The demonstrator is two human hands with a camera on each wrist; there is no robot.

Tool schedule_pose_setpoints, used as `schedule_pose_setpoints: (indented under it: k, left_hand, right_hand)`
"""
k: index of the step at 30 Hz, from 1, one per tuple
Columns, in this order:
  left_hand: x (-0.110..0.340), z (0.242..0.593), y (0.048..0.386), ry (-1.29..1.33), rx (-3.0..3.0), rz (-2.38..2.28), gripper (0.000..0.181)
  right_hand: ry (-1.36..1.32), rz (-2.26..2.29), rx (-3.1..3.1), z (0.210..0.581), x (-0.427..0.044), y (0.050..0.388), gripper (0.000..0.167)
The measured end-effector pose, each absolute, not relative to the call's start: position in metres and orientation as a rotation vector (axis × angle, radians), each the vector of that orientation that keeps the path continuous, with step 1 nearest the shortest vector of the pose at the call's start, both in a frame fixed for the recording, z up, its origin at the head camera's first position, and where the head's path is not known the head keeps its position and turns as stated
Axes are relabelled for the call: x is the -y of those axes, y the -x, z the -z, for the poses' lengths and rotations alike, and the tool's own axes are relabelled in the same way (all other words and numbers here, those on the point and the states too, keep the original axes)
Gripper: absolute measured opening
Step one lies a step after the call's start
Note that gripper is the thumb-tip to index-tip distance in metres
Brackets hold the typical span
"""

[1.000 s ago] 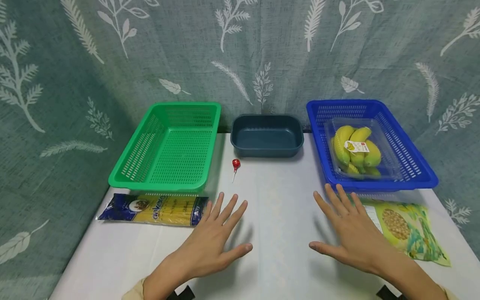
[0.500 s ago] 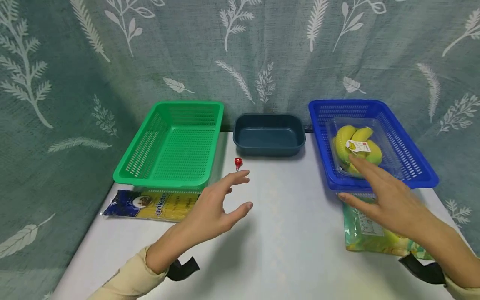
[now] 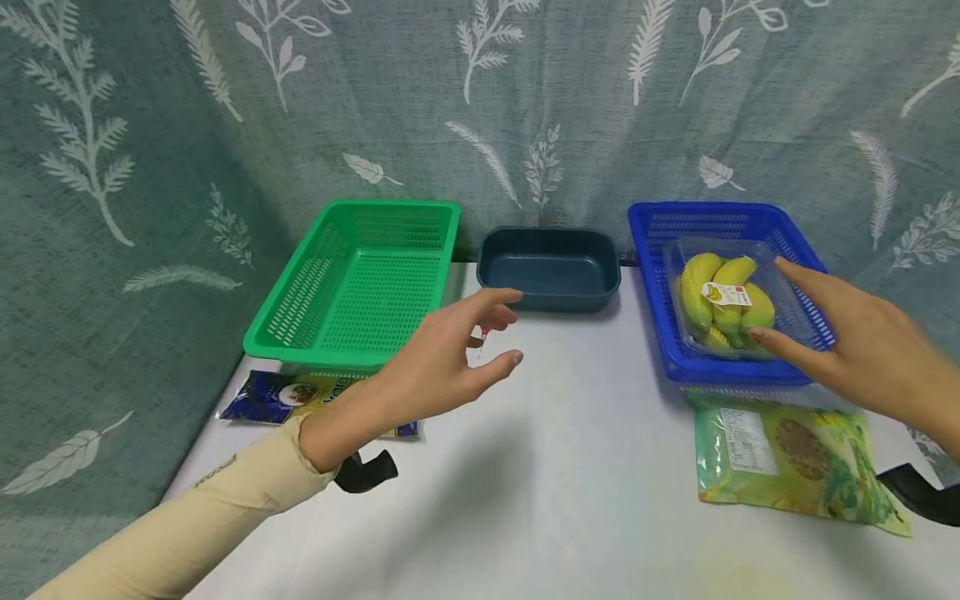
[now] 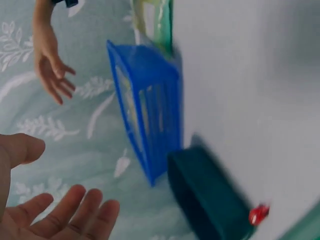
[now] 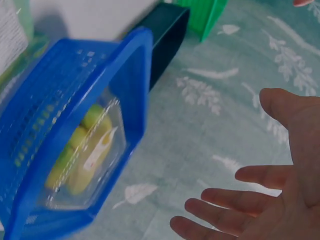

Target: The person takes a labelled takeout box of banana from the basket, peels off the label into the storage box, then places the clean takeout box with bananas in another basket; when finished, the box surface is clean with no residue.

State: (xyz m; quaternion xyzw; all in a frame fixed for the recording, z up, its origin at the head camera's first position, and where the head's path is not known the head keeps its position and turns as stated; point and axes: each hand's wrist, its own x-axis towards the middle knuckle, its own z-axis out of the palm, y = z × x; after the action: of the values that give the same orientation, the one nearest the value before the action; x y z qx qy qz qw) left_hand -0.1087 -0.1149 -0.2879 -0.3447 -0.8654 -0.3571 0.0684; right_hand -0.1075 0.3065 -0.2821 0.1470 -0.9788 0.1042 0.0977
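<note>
My left hand (image 3: 457,358) hovers above the table with fingers loosely bent and nothing held. Behind its fingers, a red lollipop (image 4: 259,214) is mostly hidden in the head view but plain in the left wrist view. My right hand (image 3: 862,342) is held over the right side of the blue basket (image 3: 651,321), thumb and fingers spread apart. In that basket lies a clear plastic box of bananas (image 3: 701,287) with a white label. The right wrist view shows the right palm (image 5: 305,165) holding nothing, apart from the box.
A green basket (image 3: 258,337) stands at the back left, a dark teal bin (image 3: 551,302) at the back middle. A pasta packet (image 3: 258,398) lies partly under my left forearm. Below the blue basket is a green-yellow bag (image 3: 795,458). A patterned curtain (image 3: 555,100) hangs behind.
Both hands have risen from low over the table and moved forward. The right hand has gone up and right, over the blue basket. The view has shifted slightly left.
</note>
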Motion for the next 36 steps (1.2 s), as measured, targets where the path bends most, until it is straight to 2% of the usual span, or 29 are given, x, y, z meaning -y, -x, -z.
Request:
schedule_pose_setpoints:
  k: [10,22,29,36]
  left_hand:
    - [0.067,0.298,0.143,0.957,2.798,1.419,0.051]
    - [0.016,0.314,0.177,0.666,2.885,1.828,0.064]
    - [-0.008,0.324,0.195,0.528,2.782,2.042,0.063]
    - [-0.028,0.334,0.211,0.366,2.771,2.088,0.065]
  right_hand:
    - [-0.359,-0.288,2.966,0.273,-0.331,0.136,0.083]
    - [-0.227,-0.413,3.048,0.284,-0.348,0.174,0.084]
    - [-0.211,-0.575,3.120,0.289,-0.354,0.193,0.084]
    - [-0.165,-0.555,3.158,0.293,-0.358,0.213,0.087]
